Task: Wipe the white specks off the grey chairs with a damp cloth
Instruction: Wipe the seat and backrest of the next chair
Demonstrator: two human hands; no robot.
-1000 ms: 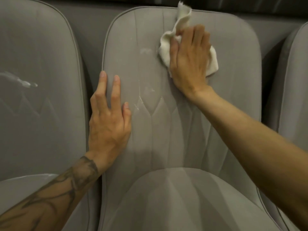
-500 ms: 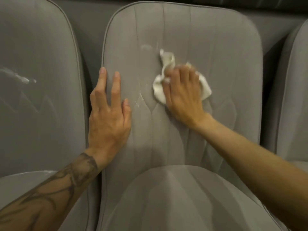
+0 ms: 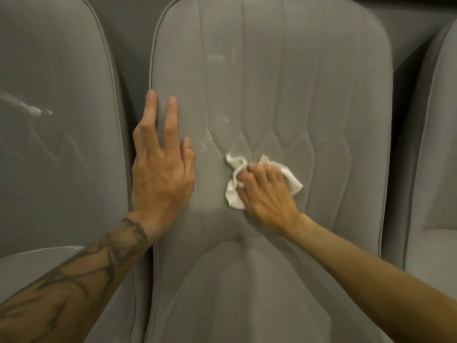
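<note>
Head view, looking down on a row of grey chairs. The right hand (image 3: 268, 194) presses a bunched white cloth (image 3: 233, 196) flat against the middle chair (image 3: 321, 82), low on the backrest and just above the seat cushion. Its fingers (image 3: 249, 180) are curled over the cloth and closed on it; loose folds stick out past them to the left and to the right. The left hand (image 3: 160, 169) lies open and flat on the left edge of the same backrest, holding nothing, fingers pointing up; it appears to steady the chair.

The remaining specks (image 3: 206, 142) lie up and to the left of the cloth, between the two hands and close beside the left little finger. They form a thin streak running roughly up and down along a stitched seam. A fainter smear (image 3: 217, 59) sits higher, near the top of the backrest and well apart from the cloth. The cloth hand is the nearer working hand, so the next stroke likely needs to travel up and leftwards, along the streak's long axis.

The left chair (image 3: 61, 70) carries a white streak (image 3: 29, 107) at its left edge, untouched. A third chair (image 3: 440, 120) shows at the right edge. The upholstery is soft, quilted fabric; the room is dim, with a dark gap behind the chairs.
</note>
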